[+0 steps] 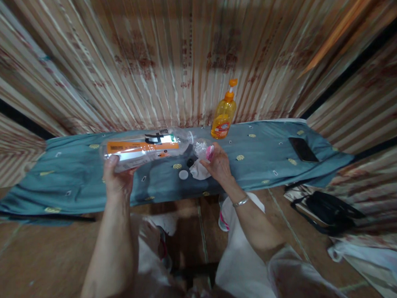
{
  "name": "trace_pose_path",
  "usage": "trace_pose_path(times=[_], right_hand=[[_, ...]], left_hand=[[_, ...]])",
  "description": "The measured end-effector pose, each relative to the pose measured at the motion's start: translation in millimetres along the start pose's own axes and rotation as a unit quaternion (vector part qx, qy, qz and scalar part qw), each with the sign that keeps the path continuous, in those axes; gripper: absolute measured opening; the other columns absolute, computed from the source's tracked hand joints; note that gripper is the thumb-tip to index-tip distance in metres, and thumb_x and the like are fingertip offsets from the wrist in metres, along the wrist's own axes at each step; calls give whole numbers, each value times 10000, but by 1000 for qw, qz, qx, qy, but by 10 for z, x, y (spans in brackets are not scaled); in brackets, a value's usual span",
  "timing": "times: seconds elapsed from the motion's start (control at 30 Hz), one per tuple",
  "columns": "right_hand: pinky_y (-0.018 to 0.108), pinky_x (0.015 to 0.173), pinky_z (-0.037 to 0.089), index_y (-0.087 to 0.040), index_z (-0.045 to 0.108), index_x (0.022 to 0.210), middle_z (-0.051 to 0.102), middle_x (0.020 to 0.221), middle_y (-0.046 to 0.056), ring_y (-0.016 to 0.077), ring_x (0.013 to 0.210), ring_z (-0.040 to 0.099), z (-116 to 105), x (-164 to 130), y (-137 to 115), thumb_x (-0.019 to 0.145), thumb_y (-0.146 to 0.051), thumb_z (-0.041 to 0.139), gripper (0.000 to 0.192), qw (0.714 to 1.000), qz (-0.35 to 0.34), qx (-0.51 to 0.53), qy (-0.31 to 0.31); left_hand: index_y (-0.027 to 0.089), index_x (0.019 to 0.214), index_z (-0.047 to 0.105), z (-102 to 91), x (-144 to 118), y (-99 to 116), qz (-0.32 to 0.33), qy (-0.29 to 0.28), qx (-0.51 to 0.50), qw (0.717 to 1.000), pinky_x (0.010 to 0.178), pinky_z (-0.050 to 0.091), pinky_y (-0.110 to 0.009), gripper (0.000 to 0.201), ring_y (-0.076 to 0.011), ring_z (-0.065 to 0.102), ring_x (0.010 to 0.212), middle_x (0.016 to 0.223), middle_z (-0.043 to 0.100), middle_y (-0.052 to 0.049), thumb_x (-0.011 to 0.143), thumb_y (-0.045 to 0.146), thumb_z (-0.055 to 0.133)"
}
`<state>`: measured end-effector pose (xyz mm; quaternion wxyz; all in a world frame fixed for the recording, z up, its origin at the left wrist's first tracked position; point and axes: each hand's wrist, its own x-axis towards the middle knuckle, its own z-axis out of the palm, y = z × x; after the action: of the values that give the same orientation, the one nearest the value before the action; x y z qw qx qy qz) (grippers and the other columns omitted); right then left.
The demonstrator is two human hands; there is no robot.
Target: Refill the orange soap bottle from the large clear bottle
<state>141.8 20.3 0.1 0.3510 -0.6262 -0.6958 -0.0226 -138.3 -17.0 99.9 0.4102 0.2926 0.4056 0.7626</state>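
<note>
My left hand [118, 175] is closed around the lower part of a large clear plastic bottle [146, 148] with an orange label. The bottle lies nearly level above the table, its neck pointing right. At its mouth is a small clear plastic container [201, 145] with a pink part, gripped by the fingers of my right hand [218, 165]. Whether the two touch, I cannot tell. Just under my right hand is a crumpled white cloth [199, 171]. Beside it on the tablecloth are a round white cap [183, 174] and a small black object [190, 162].
An orange pump bottle [222, 120] stands at the back of the table with its blue-green patterned cloth [250, 143]. A dark phone [303, 149] lies toward the right end. Striped curtains [169, 58] hang behind. On the floor at right is a black bag [331, 209].
</note>
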Motion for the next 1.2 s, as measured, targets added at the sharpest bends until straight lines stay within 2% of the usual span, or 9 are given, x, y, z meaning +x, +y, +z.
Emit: trace_pose_path(times=[0.27,0.43,0.67,0.9,1.03,1.2], right_hand=[[508,1061,487,-85,418,1396,604,1353,264,360,1284,590,1,1,3,785,-308,810,758,1000,-1,3,3],[503,1070,483,-75,418,1399,603,1357,269,360,1291,585,4,-5,-5,781,-288,814,764,1000,0,7,2],[500,1071,479,-81,414,1406,610,1346,261,354,1292,585,8,-6,-5,786,-275,803,757,1000,-6,15,7],[493,1085,465,-75,416,1411,597,1366,263,353,1302,578,6,-6,-15,775,-251,812,770,1000,-1,7,3],[492,1083,468,-64,394,1436,586,1369,273,349,1310,567,14,-2,-3,772,-262,818,813,1000,-5,2,-2],[508,1066,483,-95,399,1431,604,1356,256,349,1282,589,16,0,8,791,-284,801,778,1000,-8,7,4]], left_hand=[[208,901,750,-13,13,-16,-3,-4,2,1000,782,628,-410,482,-293,711,976,916,773,-59,497,469,763],[217,929,737,-29,15,-12,1,-5,-4,1000,780,629,-422,491,-311,711,1003,883,764,-55,494,443,775],[235,951,735,-26,6,7,0,-10,3,1000,685,629,-366,498,-310,718,1000,926,772,-55,499,440,769],[227,957,732,-16,9,0,-4,-8,1,1000,784,632,-432,521,-320,713,1023,939,775,-59,488,449,770],[239,994,717,0,-4,6,-2,3,3,1000,798,625,-443,560,-329,703,1055,934,767,-55,476,445,775],[252,996,722,4,-18,15,0,-6,8,1000,807,625,-438,550,-326,703,1064,919,764,-42,491,462,776]])
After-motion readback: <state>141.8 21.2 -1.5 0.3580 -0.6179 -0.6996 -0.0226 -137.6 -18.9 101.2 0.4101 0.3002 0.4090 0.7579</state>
